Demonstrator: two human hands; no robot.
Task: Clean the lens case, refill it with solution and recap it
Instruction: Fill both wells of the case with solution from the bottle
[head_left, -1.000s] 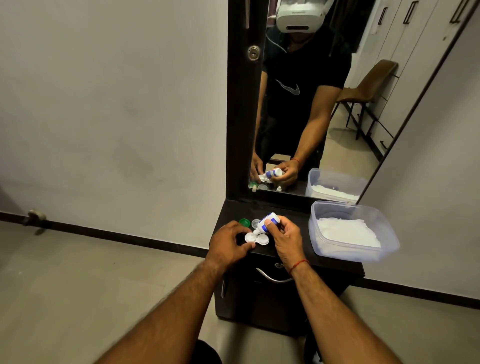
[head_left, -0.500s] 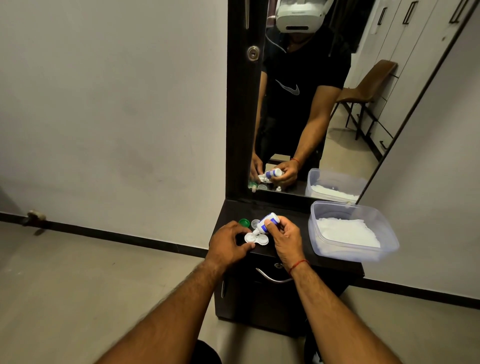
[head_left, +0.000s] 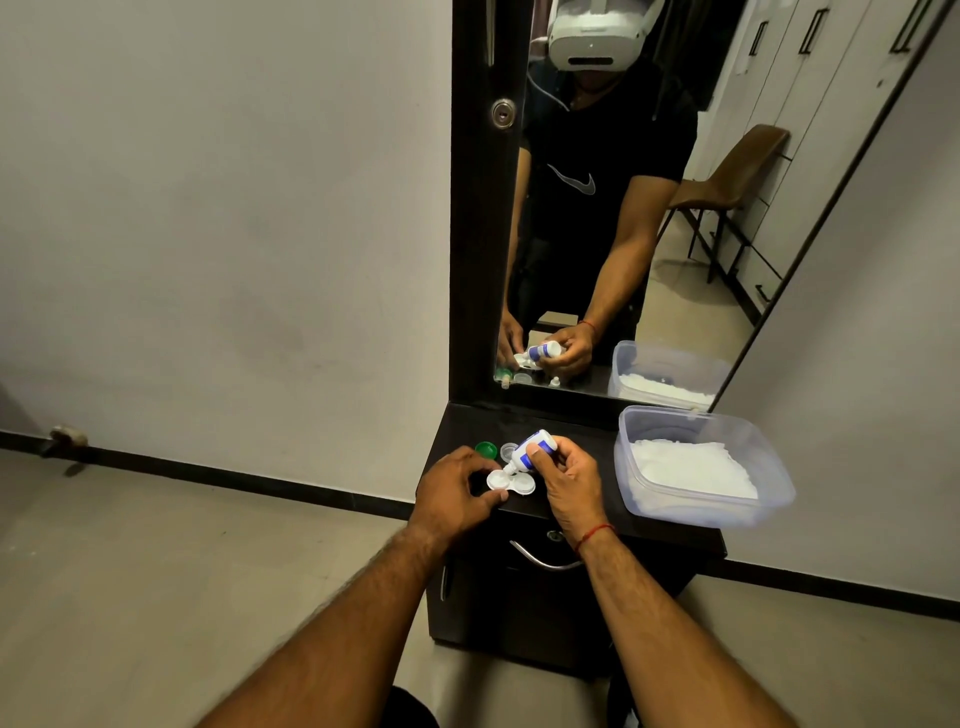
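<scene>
Dark surface (head_left: 582, 441) below a mirror (head_left: 623, 234) carries a round green cap (head_left: 486, 449), then the left grip (head_left: 457, 491) pinching the white twin-well lens case (head_left: 522, 486). The right grip (head_left: 569, 480) curls round a small blue-labelled white bottle (head_left: 530, 451), nozzle down at the case's left well.

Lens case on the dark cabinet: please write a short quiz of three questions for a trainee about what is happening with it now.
1. True or false: the green cap is screwed onto the lens case.
2. The solution bottle is tilted nozzle down. Which well of the case does it point at? A) the person's left one B) the person's right one C) neither
3. Fill in: the ____ hand grips the bottle.

Key: 1 false, the cap lies on the cabinet beside the case. 2 A. 3 right: the right hand grips it, and the left hand holds the case.
</scene>
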